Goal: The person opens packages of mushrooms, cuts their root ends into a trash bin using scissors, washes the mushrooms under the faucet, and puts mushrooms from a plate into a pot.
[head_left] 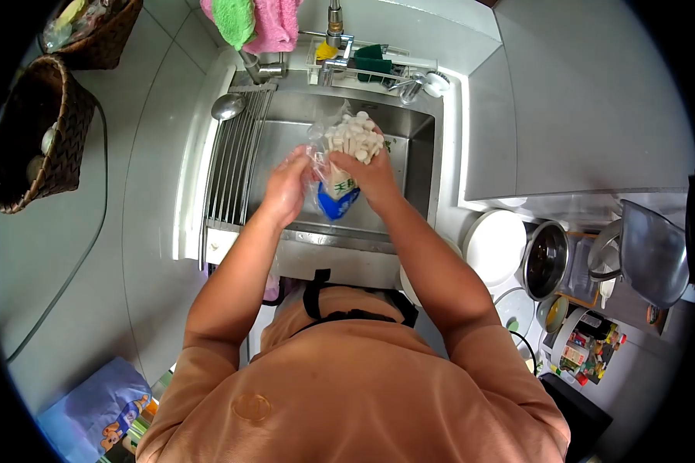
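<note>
Over the sink I hold a clump of white mushrooms with small round caps and thin stems. My right hand is wrapped round the clump from the right, thumb across the front. A clear plastic bag with a blue printed end hangs below the mushrooms and covers their lower part. My left hand pinches the bag's loose clear film at its left side. The caps stick out of the top of the bag.
A metal rack lies over the sink's left side with a ladle on it. Behind stand the faucet and a brush. White plates and a steel bowl are at right; a woven basket is at left.
</note>
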